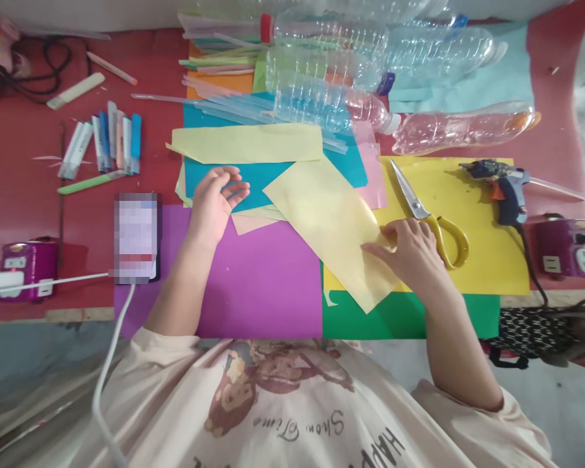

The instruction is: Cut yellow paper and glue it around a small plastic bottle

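My left hand (220,198) is raised over the blue paper (268,175), its fingers apart and slightly curled, with nothing in it. Between thumb and fingers, my right hand (412,250) grips the right edge of a pale yellow sheet of paper (336,227). That sheet lies slantwise over the purple, green and yellow sheets. Close beside the right hand, scissors (426,211) with yellow handles lie on the bright yellow sheet (487,260), the hand partly covering them. A cut pale yellow strip (246,143) rests above my left hand.
Clear plastic bottles (331,58) and straws (238,101) lie at the back. A glue gun (504,185) is at the right, near a purple socket box (572,247). Several markers (104,136) and a phone (136,237) with a white cable lie at the left.
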A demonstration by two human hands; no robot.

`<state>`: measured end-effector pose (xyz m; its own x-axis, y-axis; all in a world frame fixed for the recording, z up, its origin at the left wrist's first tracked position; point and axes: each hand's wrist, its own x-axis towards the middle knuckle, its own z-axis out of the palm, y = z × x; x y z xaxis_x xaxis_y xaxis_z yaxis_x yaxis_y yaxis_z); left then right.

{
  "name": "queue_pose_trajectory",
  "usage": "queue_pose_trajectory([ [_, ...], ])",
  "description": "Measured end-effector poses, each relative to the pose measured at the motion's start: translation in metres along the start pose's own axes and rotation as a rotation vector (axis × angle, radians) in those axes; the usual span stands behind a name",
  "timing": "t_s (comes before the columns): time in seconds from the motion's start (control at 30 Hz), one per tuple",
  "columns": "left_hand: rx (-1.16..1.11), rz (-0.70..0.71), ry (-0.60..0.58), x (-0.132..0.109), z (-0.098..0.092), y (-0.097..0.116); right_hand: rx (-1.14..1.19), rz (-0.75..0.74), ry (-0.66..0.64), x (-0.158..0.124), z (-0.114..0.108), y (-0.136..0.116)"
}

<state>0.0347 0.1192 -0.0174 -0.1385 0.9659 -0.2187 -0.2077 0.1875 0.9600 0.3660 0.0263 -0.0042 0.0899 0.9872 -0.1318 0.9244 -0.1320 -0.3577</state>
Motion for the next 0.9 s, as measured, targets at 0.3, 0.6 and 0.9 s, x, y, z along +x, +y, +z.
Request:
queue_pose_trajectory([
  [0.3, 0.339, 0.124, -0.235, -0.018, 0.019, -0.008, 0.344, -0.120, -0.222, 0.000, -0.037, -0.004],
  [0.6, 0.487, 0.019, -0.342, -0.038, 0.025, 0.006, 0.454, -0.187, -0.478, 0.026, -0.082, -0.010],
  [0.9, 0.557, -0.079, -0.179, -0.039, 0.001, 0.010, 0.264, -0.145, -0.039, 0.091, -0.080, -0.020],
])
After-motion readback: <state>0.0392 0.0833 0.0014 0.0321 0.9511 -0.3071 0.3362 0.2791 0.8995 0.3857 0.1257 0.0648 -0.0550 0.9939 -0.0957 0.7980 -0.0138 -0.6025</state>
